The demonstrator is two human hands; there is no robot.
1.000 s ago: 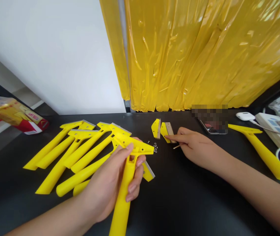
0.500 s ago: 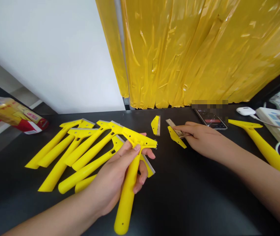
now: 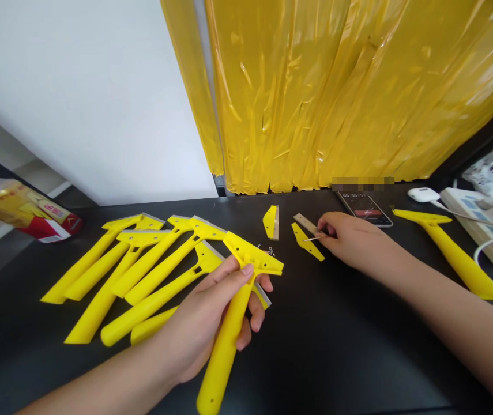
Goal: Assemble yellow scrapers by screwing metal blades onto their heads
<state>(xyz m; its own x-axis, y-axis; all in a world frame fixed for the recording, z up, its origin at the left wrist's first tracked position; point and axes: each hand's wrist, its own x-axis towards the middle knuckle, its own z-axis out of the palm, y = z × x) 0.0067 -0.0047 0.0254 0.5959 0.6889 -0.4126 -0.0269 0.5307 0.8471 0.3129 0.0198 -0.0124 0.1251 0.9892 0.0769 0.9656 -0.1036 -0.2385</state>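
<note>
My left hand [image 3: 205, 311] grips the handle of a yellow plastic scraper [image 3: 231, 337], its wide head [image 3: 252, 252] pointing up and away. My right hand [image 3: 354, 242] pinches a thin pale pin [image 3: 315, 237] between its fingertips. Its fingers are beside a narrow steel blade [image 3: 307, 225] lying on the black table [image 3: 315, 357]. Just below lies a yellow clamp strip [image 3: 305, 242], and a second strip with a steel edge [image 3: 271, 222] sits to its left. Several tiny screws and nuts [image 3: 268, 251] lie just above my left hand's scraper.
Several yellow scrapers [image 3: 120, 271] lie overlapping left of my left hand, and another scraper [image 3: 451, 256] lies at right. A phone [image 3: 364, 208], white earbud case [image 3: 422, 195] and power strip [image 3: 466, 204] sit at the back right. Yellow plastic sheeting [image 3: 315, 92] hangs behind.
My left hand has turned the scraper, swinging its head to the right. The steel blade and yellow strip near my right hand now lie apart, and the pin is pinched in my fingertips.
</note>
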